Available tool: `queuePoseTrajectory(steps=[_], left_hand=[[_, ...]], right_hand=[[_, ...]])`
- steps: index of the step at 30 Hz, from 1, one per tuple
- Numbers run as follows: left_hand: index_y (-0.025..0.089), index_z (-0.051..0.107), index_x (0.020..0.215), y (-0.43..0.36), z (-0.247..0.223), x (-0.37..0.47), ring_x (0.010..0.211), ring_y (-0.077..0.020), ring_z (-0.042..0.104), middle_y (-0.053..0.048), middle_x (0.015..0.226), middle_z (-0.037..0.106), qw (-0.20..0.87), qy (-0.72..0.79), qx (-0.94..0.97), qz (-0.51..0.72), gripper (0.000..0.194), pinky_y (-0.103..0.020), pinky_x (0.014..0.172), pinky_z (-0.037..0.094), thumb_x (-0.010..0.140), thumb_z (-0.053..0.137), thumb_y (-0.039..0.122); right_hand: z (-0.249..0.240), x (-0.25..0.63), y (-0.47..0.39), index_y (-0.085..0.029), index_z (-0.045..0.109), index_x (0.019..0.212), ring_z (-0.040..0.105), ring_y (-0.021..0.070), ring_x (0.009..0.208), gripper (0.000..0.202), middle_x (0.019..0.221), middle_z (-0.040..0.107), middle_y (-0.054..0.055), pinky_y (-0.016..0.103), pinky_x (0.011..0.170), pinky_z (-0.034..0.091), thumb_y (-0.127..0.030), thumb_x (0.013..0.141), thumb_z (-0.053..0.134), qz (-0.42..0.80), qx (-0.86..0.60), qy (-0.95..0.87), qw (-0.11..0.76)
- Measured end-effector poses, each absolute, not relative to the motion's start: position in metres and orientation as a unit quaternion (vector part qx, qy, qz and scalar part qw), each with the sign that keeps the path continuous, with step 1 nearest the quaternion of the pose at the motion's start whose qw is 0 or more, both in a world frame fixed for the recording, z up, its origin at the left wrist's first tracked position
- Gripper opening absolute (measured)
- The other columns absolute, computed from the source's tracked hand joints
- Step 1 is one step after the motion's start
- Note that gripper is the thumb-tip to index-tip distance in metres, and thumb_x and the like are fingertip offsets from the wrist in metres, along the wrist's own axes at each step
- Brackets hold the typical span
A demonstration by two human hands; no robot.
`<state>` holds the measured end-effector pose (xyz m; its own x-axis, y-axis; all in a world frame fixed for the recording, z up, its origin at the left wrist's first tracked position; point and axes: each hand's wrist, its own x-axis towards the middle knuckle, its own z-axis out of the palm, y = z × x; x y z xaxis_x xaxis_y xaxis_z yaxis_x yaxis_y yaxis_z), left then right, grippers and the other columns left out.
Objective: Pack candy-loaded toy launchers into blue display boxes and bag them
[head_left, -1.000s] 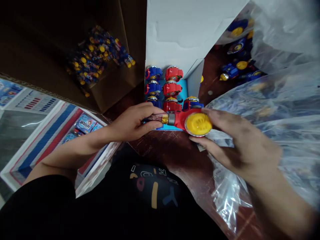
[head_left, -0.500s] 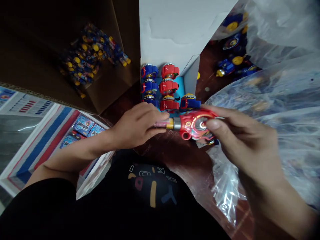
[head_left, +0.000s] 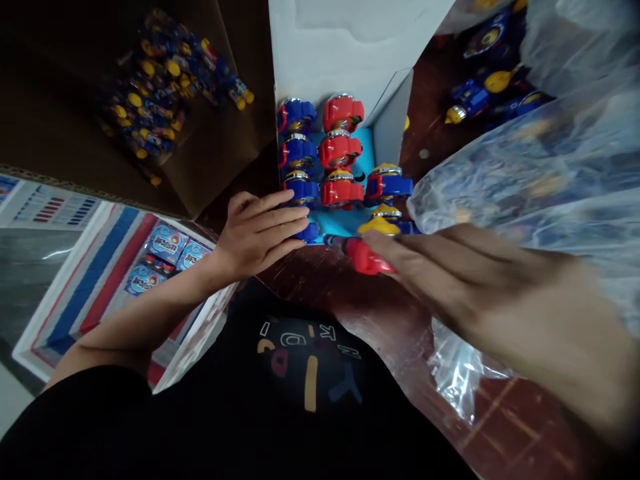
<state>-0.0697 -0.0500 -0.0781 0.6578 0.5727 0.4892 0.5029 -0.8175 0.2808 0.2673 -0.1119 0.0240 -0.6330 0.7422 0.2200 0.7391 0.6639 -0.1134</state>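
My right hand [head_left: 450, 273] grips a red plastic toy [head_left: 369, 259] at the near edge of a white display box [head_left: 340, 47]. The toy is tilted, and my fingers partly cover it. My left hand [head_left: 260, 230] lies with its fingers stretched out over the box's near left corner, at a blue toy [head_left: 307, 232] that they partly hide. Inside the box, red toys [head_left: 342, 148] stand in a middle row between blue toys [head_left: 297, 152] on the left and more blue toys [head_left: 389, 185] on the right. A blue tray [head_left: 333, 221] shows below them.
To the left, a deep brown carton [head_left: 240, 153] holds a heap of small yellow-capped tubes [head_left: 165, 87]. Below it, a striped bag [head_left: 107, 287] contains printed blue boxes [head_left: 167, 242]. Clear plastic bags [head_left: 550, 180] and loose blue toys [head_left: 473, 97] lie on the right.
My left hand has let go of the toy's tube end and moved left, its fingers spreading over the box corner. My right hand has turned the red toy and brought it to the box.
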Motion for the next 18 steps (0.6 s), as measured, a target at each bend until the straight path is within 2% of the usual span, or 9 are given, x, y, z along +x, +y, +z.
queuePoseTrajectory(steps=[3, 6, 10, 14, 16, 18], left_hand=[[0.031, 0.071, 0.138, -0.052, -0.084, -0.071, 0.141, -0.0269, 0.069, -0.001, 0.138, 0.08, 0.05, 0.296, 0.903, 0.308, 0.031, -0.048, 0.103, 0.042, 0.11, 0.072, 0.041], [0.035, 0.069, 0.142, -0.052, -0.084, -0.068, 0.143, -0.027, 0.067, 0.001, 0.14, 0.079, 0.064, 0.295, 0.9, 0.315, 0.033, -0.05, 0.105, 0.04, 0.11, 0.072, 0.041], [0.04, 0.069, 0.142, -0.05, -0.086, -0.063, 0.146, -0.0327, 0.066, 0.003, 0.144, 0.076, 0.113, 0.31, 0.894, 0.302, 0.034, -0.055, 0.111, 0.04, 0.108, 0.073, 0.044], [0.037, 0.07, 0.137, -0.049, -0.088, -0.06, 0.144, -0.0311, 0.067, 0.003, 0.144, 0.077, 0.08, 0.291, 0.905, 0.301, 0.028, -0.053, 0.104, 0.043, 0.11, 0.069, 0.047], [0.034, 0.069, 0.135, -0.049, -0.088, -0.06, 0.144, -0.0293, 0.067, 0.002, 0.142, 0.078, 0.077, 0.288, 0.903, 0.31, 0.026, -0.052, 0.101, 0.042, 0.111, 0.068, 0.045], [0.033, 0.07, 0.134, -0.049, -0.089, -0.059, 0.145, -0.0269, 0.066, 0.001, 0.141, 0.078, 0.086, 0.293, 0.898, 0.317, 0.026, -0.051, 0.104, 0.041, 0.111, 0.068, 0.045]], right_hand=[[0.022, 0.243, -0.11, -0.02, 0.07, 0.144, 0.062, 0.0232, 0.081, 0.056, 0.087, 0.076, 0.005, 0.037, 0.047, 0.034, 0.002, 0.101, 0.042, -0.114, -0.33, -0.936, 0.048], [0.016, 0.236, -0.11, -0.017, 0.068, 0.142, 0.066, 0.0245, 0.083, 0.055, 0.092, 0.077, 0.008, 0.037, 0.052, 0.039, 0.001, 0.099, 0.041, -0.08, -0.316, -0.945, 0.021], [0.007, 0.243, -0.114, -0.018, 0.068, 0.137, 0.071, 0.022, 0.086, 0.058, 0.099, 0.079, 0.007, 0.034, 0.055, 0.047, 0.005, 0.09, 0.044, -0.025, -0.279, -0.96, 0.009], [0.016, 0.251, -0.112, -0.027, 0.052, 0.163, 0.071, 0.0253, 0.09, 0.067, 0.103, 0.08, 0.006, 0.038, 0.049, 0.036, -0.005, 0.1, 0.045, -0.051, -0.374, -0.926, 0.015], [0.023, 0.251, -0.11, -0.032, 0.051, 0.165, 0.068, 0.0252, 0.086, 0.065, 0.099, 0.079, 0.005, 0.039, 0.049, 0.03, -0.008, 0.104, 0.045, -0.052, -0.395, -0.917, 0.023], [0.026, 0.248, -0.11, -0.029, 0.059, 0.157, 0.064, 0.0231, 0.081, 0.061, 0.09, 0.075, 0.005, 0.038, 0.05, 0.028, -0.005, 0.103, 0.043, -0.046, -0.375, -0.926, 0.03]])
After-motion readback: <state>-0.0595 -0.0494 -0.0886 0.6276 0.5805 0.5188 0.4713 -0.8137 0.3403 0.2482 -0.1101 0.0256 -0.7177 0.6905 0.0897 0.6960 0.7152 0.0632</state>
